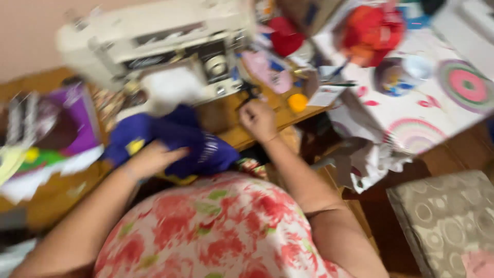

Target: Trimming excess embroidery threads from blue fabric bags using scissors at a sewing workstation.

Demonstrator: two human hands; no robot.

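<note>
While the left hand (154,159) grips blue cloth (180,139), the right hand (257,121) has fingers clenched on scissors (248,92).

- The light is warm, soft indoor light, even across the frame, with no hard glare.
- Motion blur smears the whole view; no edge is crisp.
- The blur is heaviest at 10 and 11 o'clock, where the white sewing machine (154,46) streaks sideways.
- The patterned cloth (442,98) at 2 o'clock is bright and slightly washed out.
- The floor under the wooden table (56,195), near 4 o'clock, falls into deep shadow.
- The grey cushion (447,221) at 5 o'clock looks least smeared.
</note>
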